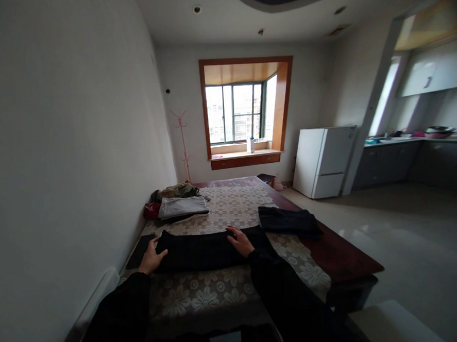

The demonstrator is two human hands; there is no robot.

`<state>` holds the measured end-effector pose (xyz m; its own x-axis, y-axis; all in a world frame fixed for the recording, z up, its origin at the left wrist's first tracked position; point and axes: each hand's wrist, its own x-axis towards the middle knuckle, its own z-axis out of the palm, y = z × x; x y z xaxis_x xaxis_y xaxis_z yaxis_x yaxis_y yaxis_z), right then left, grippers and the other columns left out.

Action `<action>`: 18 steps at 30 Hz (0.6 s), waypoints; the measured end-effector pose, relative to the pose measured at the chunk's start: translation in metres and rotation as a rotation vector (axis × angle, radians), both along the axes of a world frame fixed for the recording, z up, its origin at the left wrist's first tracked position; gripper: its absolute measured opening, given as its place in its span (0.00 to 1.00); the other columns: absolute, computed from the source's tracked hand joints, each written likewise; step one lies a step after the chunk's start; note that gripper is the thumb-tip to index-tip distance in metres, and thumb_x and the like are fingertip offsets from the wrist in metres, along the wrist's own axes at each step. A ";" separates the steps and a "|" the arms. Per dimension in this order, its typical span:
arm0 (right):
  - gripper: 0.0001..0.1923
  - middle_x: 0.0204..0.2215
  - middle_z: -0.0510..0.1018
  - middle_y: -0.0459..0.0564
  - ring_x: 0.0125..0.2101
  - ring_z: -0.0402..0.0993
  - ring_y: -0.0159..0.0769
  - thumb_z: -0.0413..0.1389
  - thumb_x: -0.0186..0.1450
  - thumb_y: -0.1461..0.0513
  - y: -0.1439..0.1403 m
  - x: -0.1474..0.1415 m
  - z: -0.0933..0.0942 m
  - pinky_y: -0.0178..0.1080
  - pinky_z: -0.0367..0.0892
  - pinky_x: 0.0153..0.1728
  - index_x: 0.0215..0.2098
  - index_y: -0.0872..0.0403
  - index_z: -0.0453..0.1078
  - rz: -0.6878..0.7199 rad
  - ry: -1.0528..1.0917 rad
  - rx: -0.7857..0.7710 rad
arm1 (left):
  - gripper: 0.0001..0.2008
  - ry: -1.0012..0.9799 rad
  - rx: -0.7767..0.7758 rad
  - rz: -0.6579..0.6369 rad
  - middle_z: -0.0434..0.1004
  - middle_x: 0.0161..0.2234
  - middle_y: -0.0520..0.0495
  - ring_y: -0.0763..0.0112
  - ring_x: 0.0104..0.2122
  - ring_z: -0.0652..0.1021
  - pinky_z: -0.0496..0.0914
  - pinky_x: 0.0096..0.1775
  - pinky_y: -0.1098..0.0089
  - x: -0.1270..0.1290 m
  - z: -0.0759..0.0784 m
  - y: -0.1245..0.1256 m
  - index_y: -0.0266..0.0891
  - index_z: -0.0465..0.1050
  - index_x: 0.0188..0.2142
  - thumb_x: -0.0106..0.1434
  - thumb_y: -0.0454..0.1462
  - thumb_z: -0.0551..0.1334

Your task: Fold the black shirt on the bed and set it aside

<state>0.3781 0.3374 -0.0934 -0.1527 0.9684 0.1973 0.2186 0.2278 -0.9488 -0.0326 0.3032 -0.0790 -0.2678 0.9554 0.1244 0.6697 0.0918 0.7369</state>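
Crosswise, black cloth [202, 251] runs from left grip [151, 257] past right grip [240, 241].

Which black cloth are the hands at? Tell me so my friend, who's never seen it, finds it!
Start at the big table in front of the window, with its flowery tablecloth. On its near half lies a long, folded black garment. Unlike the dark folded garment farther right, it has the left hand and right hand at it.

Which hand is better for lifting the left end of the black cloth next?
Probably the left hand: it's at that end of the black cloth, open. The right hand is farther along, nearer the other end.
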 end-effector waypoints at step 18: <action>0.35 0.65 0.64 0.54 0.53 0.74 0.48 0.40 0.66 0.33 -0.024 -0.081 0.038 0.57 0.69 0.52 0.60 0.42 0.60 0.341 0.731 -0.506 | 0.40 -0.519 0.118 -0.199 0.76 0.56 0.36 0.53 0.49 0.81 0.78 0.46 0.55 0.074 0.130 -0.014 0.45 0.53 0.67 0.61 0.47 0.67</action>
